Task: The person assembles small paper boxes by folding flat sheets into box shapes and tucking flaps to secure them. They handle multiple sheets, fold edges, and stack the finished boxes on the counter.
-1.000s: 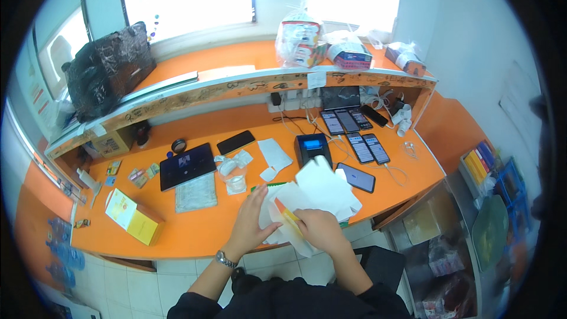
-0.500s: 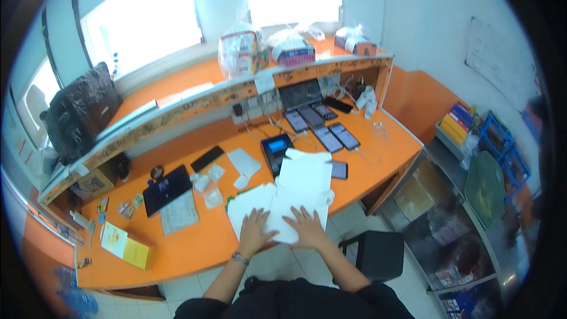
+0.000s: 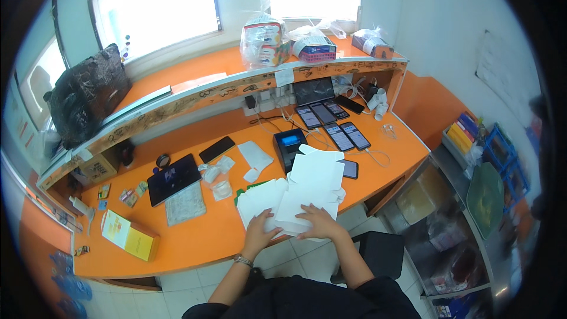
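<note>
A white cardboard box (image 3: 312,180), opened out with flaps and tabs spread, lies at the near edge of the orange desk. My left hand (image 3: 260,231) grips its near left part, fingers bent on the card and thumb toward the middle. On the near right part, my right hand (image 3: 322,223) holds the card between curled fingers and thumb. The near panel bends between the two hands. Something green (image 3: 251,188) shows from under the card's left side. Just beyond the card stands a black device with a lit blue screen (image 3: 289,145).
Several phones (image 3: 338,136) lie at the right, one phone (image 3: 350,169) close beside the card. Leftward are a dark tablet (image 3: 174,180), crumpled clear plastic (image 3: 218,171) and a yellow-and-white carton (image 3: 130,236). A black stool (image 3: 381,257) stands at the lower right. Bagged packages (image 3: 263,41) sit on the upper ledge.
My hands have gone from lying flat and spread on the card to curling round its near part. The near panel has bent. The whole view has shifted slightly.
</note>
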The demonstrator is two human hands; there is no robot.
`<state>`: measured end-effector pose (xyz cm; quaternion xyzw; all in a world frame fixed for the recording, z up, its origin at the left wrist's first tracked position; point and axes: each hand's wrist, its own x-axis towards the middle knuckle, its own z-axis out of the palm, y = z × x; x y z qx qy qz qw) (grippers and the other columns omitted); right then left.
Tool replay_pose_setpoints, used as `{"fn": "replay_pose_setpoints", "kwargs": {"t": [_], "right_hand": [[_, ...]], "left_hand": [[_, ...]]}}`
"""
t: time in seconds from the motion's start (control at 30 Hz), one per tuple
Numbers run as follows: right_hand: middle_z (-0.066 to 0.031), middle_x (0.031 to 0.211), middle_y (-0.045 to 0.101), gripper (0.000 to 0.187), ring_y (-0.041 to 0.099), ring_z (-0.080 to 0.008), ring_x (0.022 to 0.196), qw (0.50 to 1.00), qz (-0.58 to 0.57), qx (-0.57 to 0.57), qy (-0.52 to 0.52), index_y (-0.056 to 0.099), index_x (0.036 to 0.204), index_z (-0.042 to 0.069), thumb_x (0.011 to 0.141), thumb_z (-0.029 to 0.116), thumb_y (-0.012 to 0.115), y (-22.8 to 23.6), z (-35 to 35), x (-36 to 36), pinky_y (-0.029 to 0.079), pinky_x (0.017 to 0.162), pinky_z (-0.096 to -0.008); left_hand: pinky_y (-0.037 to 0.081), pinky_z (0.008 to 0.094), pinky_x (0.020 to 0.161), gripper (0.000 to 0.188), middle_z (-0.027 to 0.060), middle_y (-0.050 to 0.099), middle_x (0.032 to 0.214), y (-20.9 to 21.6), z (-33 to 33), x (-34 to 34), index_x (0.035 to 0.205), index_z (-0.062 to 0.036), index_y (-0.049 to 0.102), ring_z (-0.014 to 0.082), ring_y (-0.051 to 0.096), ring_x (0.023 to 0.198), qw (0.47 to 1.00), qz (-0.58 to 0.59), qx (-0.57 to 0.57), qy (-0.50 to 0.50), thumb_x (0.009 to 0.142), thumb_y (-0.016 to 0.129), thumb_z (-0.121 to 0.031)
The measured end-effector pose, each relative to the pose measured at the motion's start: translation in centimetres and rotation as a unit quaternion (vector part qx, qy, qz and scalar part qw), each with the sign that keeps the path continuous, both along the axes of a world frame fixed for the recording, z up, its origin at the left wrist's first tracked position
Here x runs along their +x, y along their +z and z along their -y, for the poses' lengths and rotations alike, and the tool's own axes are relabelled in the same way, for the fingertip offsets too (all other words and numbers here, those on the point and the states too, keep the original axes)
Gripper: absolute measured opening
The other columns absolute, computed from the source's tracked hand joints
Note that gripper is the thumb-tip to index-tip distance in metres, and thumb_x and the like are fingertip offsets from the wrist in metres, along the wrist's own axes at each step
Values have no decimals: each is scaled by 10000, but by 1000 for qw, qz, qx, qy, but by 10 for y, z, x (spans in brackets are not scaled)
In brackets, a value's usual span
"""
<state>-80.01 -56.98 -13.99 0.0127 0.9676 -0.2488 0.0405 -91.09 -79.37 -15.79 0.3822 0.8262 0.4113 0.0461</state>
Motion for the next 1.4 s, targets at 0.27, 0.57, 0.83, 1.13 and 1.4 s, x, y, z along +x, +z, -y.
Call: {"fn": "replay_pose_setpoints", "kwargs": {"t": [0.27,0.57,0.83,1.13,1.4], "right_hand": [[-27,895,674,293,579,-90,696,837,5,-484,-255,654,1081,15,944,260,572,-11,6,-16,475,647,-244],[-16,889,656,276,589,-65,743,717,-186,-608,-287,626,1085,-4,970,228,529,40,26,-9,472,660,-219],[-51,949,657,282,598,-91,811,774,-340,-516,-140,606,1095,-44,940,184,552,165,18,95,466,716,-237],[-96,999,653,318,619,-179,922,931,-80,-353,43,608,1170,48,857,101,629,188,47,67,451,845,-300],[-67,1212,529,521,517,-286,1086,868,-490,-50,70,553,1201,197,725,261,753,176,123,31,320,981,-539]], "left_hand": [[312,515,1054,757,127,454,1378,26,-4,26,1327,-52,447,337,399,1291,995,-55,53,70,697,788,-298],[151,650,1077,784,85,353,1477,21,6,33,1371,-230,451,284,288,1392,952,-179,-222,-111,692,748,-486],[132,599,1108,1000,138,278,1519,69,38,-14,1422,-161,395,316,206,1423,973,-49,-170,-146,602,768,-594],[452,261,659,351,46,618,770,198,62,52,1083,29,636,105,529,702,946,200,190,-170,870,672,-248],[463,259,677,165,48,627,846,181,86,67,984,22,626,109,574,765,864,145,467,122,878,606,-103]]}}
